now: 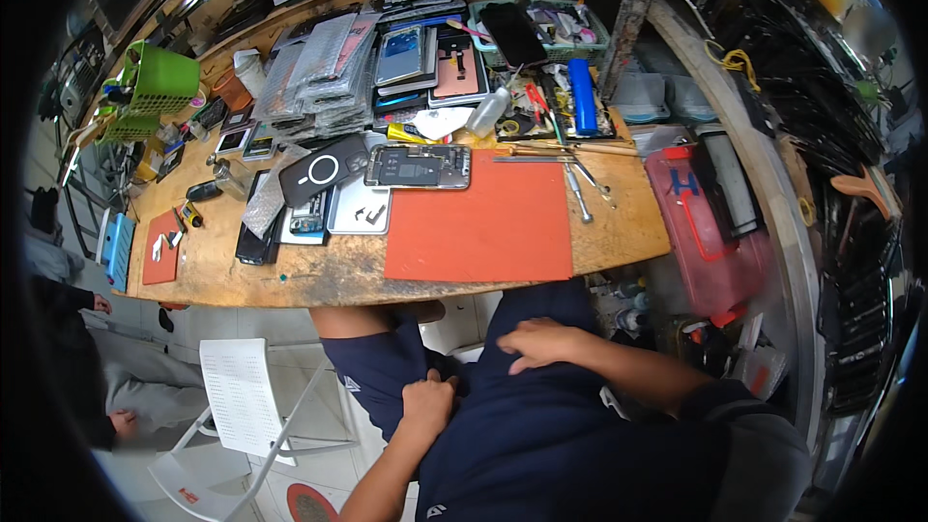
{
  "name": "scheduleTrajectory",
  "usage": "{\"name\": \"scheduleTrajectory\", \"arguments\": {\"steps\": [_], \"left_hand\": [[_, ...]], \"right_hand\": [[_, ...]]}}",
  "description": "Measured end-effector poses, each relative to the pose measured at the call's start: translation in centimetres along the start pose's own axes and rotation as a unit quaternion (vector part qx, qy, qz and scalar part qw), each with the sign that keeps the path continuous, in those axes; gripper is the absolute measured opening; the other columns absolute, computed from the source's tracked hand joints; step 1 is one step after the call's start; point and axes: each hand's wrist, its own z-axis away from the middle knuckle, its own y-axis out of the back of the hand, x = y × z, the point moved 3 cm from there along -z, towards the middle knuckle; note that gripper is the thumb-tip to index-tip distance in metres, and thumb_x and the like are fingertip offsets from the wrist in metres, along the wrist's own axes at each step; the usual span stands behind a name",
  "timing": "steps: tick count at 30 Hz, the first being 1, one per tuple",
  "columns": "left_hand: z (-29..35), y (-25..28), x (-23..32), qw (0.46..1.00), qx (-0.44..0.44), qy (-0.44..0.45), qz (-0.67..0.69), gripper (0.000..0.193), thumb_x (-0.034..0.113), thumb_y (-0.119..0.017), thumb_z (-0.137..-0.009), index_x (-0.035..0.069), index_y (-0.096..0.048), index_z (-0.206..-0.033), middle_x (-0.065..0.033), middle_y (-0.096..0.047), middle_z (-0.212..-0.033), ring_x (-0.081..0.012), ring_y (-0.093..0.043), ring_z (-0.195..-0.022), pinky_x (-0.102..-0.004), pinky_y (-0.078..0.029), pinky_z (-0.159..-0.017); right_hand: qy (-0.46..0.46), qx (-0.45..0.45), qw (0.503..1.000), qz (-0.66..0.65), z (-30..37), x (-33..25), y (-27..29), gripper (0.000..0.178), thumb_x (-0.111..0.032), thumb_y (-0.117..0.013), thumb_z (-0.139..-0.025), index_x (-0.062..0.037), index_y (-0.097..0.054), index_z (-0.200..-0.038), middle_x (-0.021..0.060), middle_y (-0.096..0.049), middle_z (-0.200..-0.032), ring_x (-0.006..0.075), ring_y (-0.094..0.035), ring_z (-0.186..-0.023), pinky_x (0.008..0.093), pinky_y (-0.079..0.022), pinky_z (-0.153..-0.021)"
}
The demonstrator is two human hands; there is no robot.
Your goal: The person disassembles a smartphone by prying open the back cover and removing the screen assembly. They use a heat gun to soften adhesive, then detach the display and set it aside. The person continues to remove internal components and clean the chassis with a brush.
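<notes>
My left hand [430, 402] rests on my dark blue shorts [503, 416], its fingers curled in; I see nothing in it. On my other thigh lies my right hand [543, 344], the thumb apart from the loosely bent fingers, holding nothing visible. Both hands are below the wooden workbench [338, 280]. Nearest to them on the bench is an orange-red mat [478, 227]. An opened phone [418, 166] with its inner parts showing lies across the mat's far left corner. A dark phone back cover [324, 169] with a white ring leans beside it.
Screwdrivers [578, 195] and tweezers lie at the mat's far right. Behind stand stacked bubble-wrapped packs [329, 68], a blue cylinder [582, 97] and a green basket [164, 77]. A red translucent case [706, 242] is at right, a white folding chair [237, 396] at left, near another person [145, 382].
</notes>
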Motion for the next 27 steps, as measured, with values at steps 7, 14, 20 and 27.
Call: {"name": "scheduleTrajectory", "arguments": {"steps": [7,14,20,27], "left_hand": [[-5.2,0.7,-1.9,0.982,0.125,0.026,-0.142,0.012,0.014,-0.07,-0.081,0.009,-0.079,-0.088,-0.0106,-0.076,-0.093,-0.0274,-0.074,-0.092,-0.0407,-0.057,-0.077],[-4.0,4.1,-0.3,0.974,0.219,-0.005,-0.05,0.008,0.011,-0.073,-0.081,0.007,-0.076,-0.086,-0.0127,-0.072,-0.087,-0.0305,-0.067,-0.09,-0.0432,-0.048,-0.082],[-0.2,17.9,-1.6,0.915,0.394,-0.037,0.083,0.013,0.008,-0.075,-0.085,0.006,-0.073,-0.098,-0.0094,-0.067,-0.09,-0.0314,-0.062,-0.092,-0.046,-0.043,-0.089],[-16.5,29.1,-5.2,0.929,0.304,-0.207,-0.039,0.066,0.019,-0.082,-0.08,0.003,-0.058,-0.14,-0.0151,-0.062,-0.13,-0.0355,-0.054,-0.125,-0.0494,-0.037,-0.112]], "right_hand": [[0.068,0.049,0.959,0.271,-7.7,-1.7,-0.6,0.023,-0.015,-0.075,-0.079,-0.0016,-0.075,-0.097,0.0184,-0.077,-0.091,0.0372,-0.077,-0.085,0.0491,-0.06,-0.071],[0.071,0.056,0.978,0.187,-3.6,-3.5,2.3,0.024,-0.023,-0.073,-0.087,0.0003,-0.072,-0.094,0.0198,-0.076,-0.094,0.0411,-0.076,-0.089,0.0531,-0.06,-0.076],[0.155,0.29,0.944,0.012,6.1,-8.6,16.0,0.029,-0.034,-0.069,-0.099,-0.0051,-0.069,-0.1,0.0148,-0.073,-0.093,0.0373,-0.072,-0.087,0.0479,-0.057,-0.074],[0.028,0.522,0.852,0.034,5.3,-3.3,26.9,0.022,-0.004,-0.066,-0.095,-0.0028,-0.071,-0.116,0.0115,-0.064,-0.093,0.0323,-0.063,-0.082,0.0404,-0.052,-0.073]]}}
